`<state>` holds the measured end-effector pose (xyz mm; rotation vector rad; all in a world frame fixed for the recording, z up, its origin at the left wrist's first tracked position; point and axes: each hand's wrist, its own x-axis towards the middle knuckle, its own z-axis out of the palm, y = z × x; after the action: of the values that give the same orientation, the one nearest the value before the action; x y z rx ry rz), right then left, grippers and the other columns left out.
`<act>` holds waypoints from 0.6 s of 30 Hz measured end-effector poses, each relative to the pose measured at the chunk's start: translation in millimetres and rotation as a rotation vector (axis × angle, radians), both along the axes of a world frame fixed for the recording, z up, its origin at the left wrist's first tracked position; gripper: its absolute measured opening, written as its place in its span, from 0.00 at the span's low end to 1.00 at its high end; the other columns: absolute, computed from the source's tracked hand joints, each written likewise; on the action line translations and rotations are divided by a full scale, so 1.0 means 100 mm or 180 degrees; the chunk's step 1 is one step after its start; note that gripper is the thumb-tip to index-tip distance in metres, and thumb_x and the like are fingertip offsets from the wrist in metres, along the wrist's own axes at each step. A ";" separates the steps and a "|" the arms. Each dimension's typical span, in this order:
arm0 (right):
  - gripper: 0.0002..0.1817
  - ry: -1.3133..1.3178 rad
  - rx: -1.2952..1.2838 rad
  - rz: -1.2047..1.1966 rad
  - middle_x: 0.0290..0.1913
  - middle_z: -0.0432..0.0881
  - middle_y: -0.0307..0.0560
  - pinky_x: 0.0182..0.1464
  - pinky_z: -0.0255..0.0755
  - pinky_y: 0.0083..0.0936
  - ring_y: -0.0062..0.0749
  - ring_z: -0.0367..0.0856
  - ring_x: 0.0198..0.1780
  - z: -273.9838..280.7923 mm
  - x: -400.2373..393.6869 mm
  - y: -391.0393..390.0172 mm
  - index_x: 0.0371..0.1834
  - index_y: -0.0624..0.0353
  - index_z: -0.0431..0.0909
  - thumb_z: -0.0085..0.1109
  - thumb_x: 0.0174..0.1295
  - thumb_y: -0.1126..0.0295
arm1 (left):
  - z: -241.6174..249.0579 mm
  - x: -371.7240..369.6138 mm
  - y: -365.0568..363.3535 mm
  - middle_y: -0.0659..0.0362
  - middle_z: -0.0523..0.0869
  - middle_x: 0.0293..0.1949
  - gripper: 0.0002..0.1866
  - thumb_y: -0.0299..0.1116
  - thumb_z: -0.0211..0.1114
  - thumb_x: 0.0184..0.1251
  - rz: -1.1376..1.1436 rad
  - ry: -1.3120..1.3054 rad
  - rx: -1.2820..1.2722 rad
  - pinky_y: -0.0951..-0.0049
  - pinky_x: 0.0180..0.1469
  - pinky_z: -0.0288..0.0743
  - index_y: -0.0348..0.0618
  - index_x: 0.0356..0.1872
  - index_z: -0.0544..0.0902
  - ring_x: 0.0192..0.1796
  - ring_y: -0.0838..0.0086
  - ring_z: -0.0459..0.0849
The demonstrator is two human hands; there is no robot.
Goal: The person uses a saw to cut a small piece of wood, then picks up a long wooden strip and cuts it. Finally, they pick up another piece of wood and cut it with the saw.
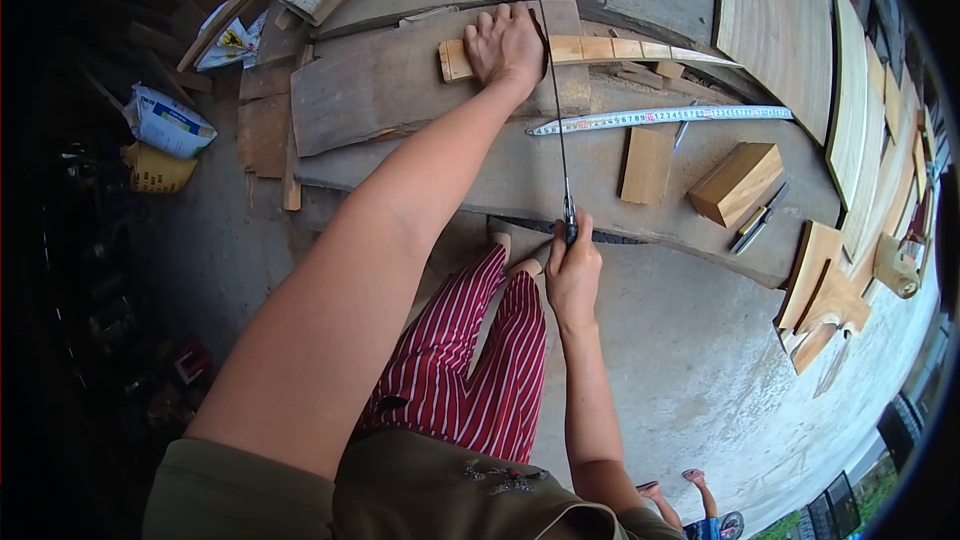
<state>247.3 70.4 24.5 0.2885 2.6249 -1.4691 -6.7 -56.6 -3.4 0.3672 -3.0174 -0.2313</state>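
My right hand (574, 275) is closed round the handle of a handsaw (570, 218). Its thin blade points away from me and crosses a long, pale wooden strip (598, 49) just right of my left hand (508, 46). That hand presses down on the strip near its left end, fingers curled over it. Pencil-like lines mark the strip at intervals, and its right end tapers. Beneath it lies a grey-brown board (400, 90). How deep the blade sits in the wood cannot be made out.
A tape measure (660, 117) lies stretched across the bench boards (450, 172). Near it are a flat wood piece (648, 166), a wood block (738, 183), a pen (683, 130) and a dark knife-like tool (760, 220). Bags (170, 125) stand left; another person's legs (700, 490) show behind.
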 end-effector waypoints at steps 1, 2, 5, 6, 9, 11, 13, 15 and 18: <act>0.14 0.0009 -0.0035 -0.0035 0.31 0.79 0.66 0.33 0.72 0.43 0.63 0.80 0.33 -0.01 -0.18 -0.09 0.57 0.63 0.68 0.52 0.70 0.77 | 0.00 0.01 -0.01 0.60 0.83 0.49 0.13 0.33 0.47 0.72 -0.0012 -0.0006 -0.0013 0.65 0.57 0.65 0.47 0.45 0.80 0.55 0.66 0.77; 0.14 0.0103 -0.0002 -0.0067 0.32 0.80 0.66 0.33 0.72 0.45 0.65 0.80 0.33 -0.07 -0.27 -0.13 0.57 0.62 0.68 0.51 0.70 0.77 | 0.01 0.03 -0.02 0.60 0.83 0.49 0.13 0.33 0.47 0.72 -0.0038 -0.0014 -0.0033 0.65 0.57 0.65 0.47 0.45 0.80 0.55 0.66 0.77; 0.14 0.0100 0.0028 -0.0053 0.31 0.80 0.67 0.33 0.71 0.46 0.66 0.80 0.33 -0.01 -0.19 -0.06 0.58 0.62 0.68 0.51 0.70 0.77 | 0.02 0.02 0.00 0.60 0.83 0.49 0.13 0.33 0.47 0.72 -0.0044 -0.0106 -0.0022 0.64 0.57 0.65 0.47 0.45 0.81 0.55 0.66 0.77; 0.15 0.0078 0.0089 -0.0071 0.31 0.80 0.67 0.32 0.72 0.46 0.65 0.81 0.32 0.04 -0.06 -0.02 0.58 0.62 0.68 0.51 0.70 0.77 | 0.02 0.01 0.00 0.60 0.83 0.49 0.13 0.34 0.46 0.72 -0.0038 -0.0109 -0.0019 0.64 0.57 0.65 0.47 0.44 0.81 0.55 0.66 0.77; 0.16 -0.0203 0.0040 -0.0089 0.29 0.79 0.66 0.33 0.73 0.42 0.65 0.81 0.32 0.08 0.54 0.11 0.59 0.62 0.68 0.52 0.69 0.77 | -0.01 0.00 -0.01 0.60 0.83 0.49 0.13 0.34 0.46 0.72 0.0021 -0.0084 0.0045 0.64 0.58 0.64 0.47 0.43 0.80 0.54 0.66 0.77; 0.16 -0.0318 0.0078 -0.0042 0.29 0.79 0.65 0.33 0.73 0.41 0.65 0.81 0.32 0.09 0.59 0.15 0.59 0.62 0.68 0.52 0.69 0.77 | -0.03 0.00 -0.01 0.60 0.83 0.49 0.13 0.35 0.46 0.72 0.0022 0.0083 0.0051 0.64 0.58 0.64 0.47 0.43 0.80 0.54 0.66 0.77; 0.16 -0.0435 0.0148 -0.0054 0.29 0.79 0.65 0.32 0.73 0.41 0.64 0.81 0.31 0.07 0.53 0.14 0.59 0.62 0.68 0.51 0.69 0.78 | -0.06 -0.01 -0.02 0.61 0.83 0.48 0.13 0.34 0.46 0.72 -0.0001 0.0122 -0.0010 0.64 0.57 0.65 0.48 0.43 0.80 0.54 0.66 0.77; 0.15 0.0191 0.0049 0.0001 0.29 0.79 0.66 0.31 0.73 0.43 0.64 0.80 0.30 -0.02 0.10 0.02 0.58 0.62 0.68 0.51 0.69 0.77 | -0.03 -0.01 -0.01 0.61 0.83 0.48 0.12 0.34 0.46 0.72 -0.0013 -0.0006 0.0009 0.65 0.57 0.65 0.48 0.44 0.80 0.54 0.67 0.77; 0.15 0.0011 -0.0050 -0.0084 0.29 0.79 0.66 0.32 0.72 0.44 0.64 0.80 0.29 -0.08 -0.33 -0.14 0.58 0.61 0.68 0.51 0.70 0.77 | -0.01 0.00 -0.02 0.61 0.83 0.48 0.12 0.34 0.48 0.71 -0.0024 0.0007 -0.0042 0.65 0.57 0.64 0.48 0.44 0.80 0.54 0.67 0.77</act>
<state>214.6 56.8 16.5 0.3205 2.6210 -1.4989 -6.3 -59.0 -4.6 0.3543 -3.0172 -0.2123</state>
